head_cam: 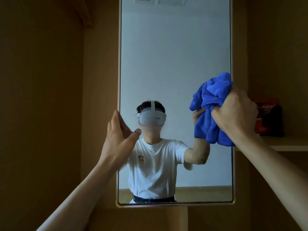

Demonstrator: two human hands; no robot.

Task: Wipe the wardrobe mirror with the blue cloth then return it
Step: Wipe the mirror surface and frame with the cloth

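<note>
— What's nearest you?

— My two bare forearms, reaching up from the bottom corners. My left hand (120,139) is spread, fingers apart, hooked on the left edge of the wardrobe mirror (175,55) with the thumb lying across the glass.

— And the other?

— My right hand (236,112) is clenched tight around the blue cloth (211,104), bunched into a wad. The cloth sits against the glass at the mirror's right edge, about halfway up, with loose folds hanging below my fist.

— What's around the mirror?

— Brown wooden wardrobe panels on both sides. To the right, behind my wrist, a shelf (286,144) carries a red and black box (268,117); I can't read its print.

— What shows in the glass?

— Me in a white T-shirt and a headset, a pale wall behind.
</note>
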